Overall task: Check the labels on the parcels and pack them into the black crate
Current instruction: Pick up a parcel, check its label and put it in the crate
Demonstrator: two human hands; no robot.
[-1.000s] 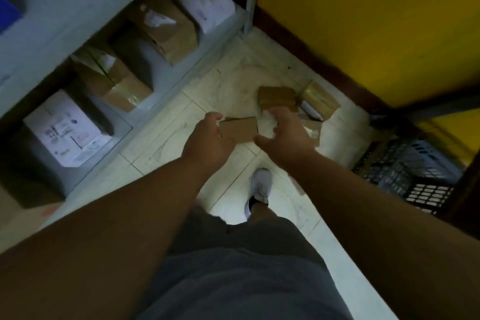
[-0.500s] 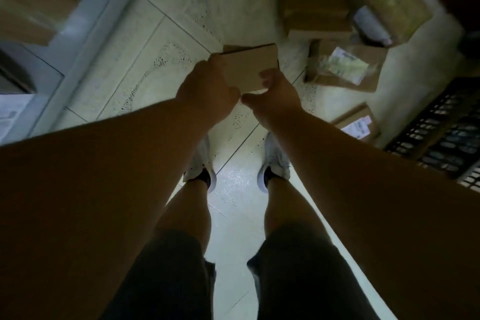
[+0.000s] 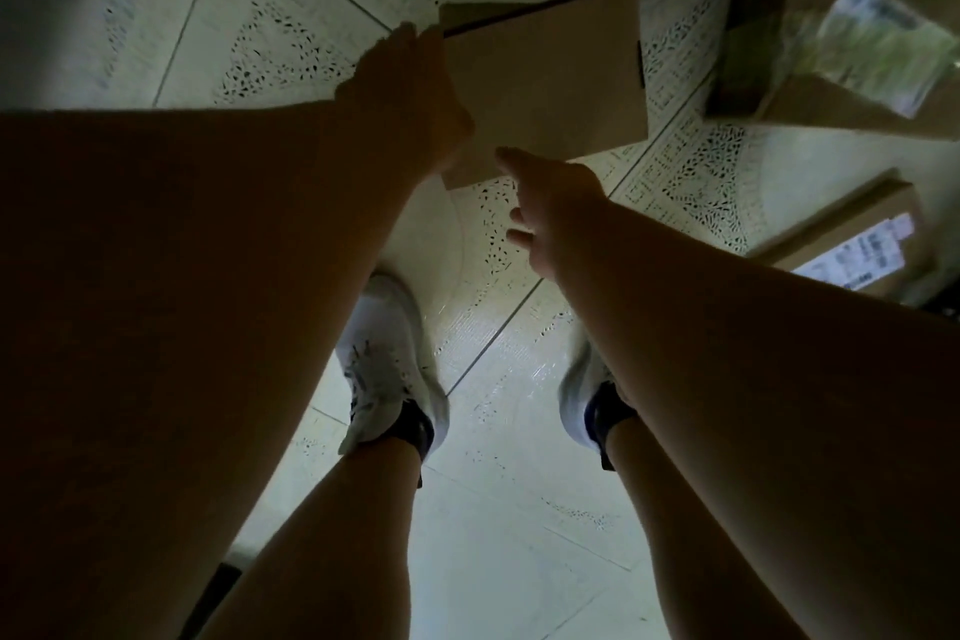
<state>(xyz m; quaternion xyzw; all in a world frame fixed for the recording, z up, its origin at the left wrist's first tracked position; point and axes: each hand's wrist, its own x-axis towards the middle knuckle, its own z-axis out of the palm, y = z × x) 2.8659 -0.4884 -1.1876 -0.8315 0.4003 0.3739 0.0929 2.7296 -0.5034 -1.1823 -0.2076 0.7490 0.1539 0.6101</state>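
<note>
The plain brown parcel (image 3: 545, 83) you are checking hangs above the tiled floor (image 3: 260, 16), ahead of your white shoes (image 3: 387, 359). Your left hand (image 3: 410, 94) holds it by its left edge; how the fingers curl is hidden behind the hand. Your right hand (image 3: 550, 203) is off the box, just near its near edge, fingers spread and relaxed. To the far right lie a plastic-wrapped labelled parcel (image 3: 852, 36) and, nearer, another labelled parcel (image 3: 862, 244).

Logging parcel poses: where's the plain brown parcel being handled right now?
Head view, upper centre: the plain brown parcel is off the floor, its left edge in the left hand, the right hand open just below it.
</note>
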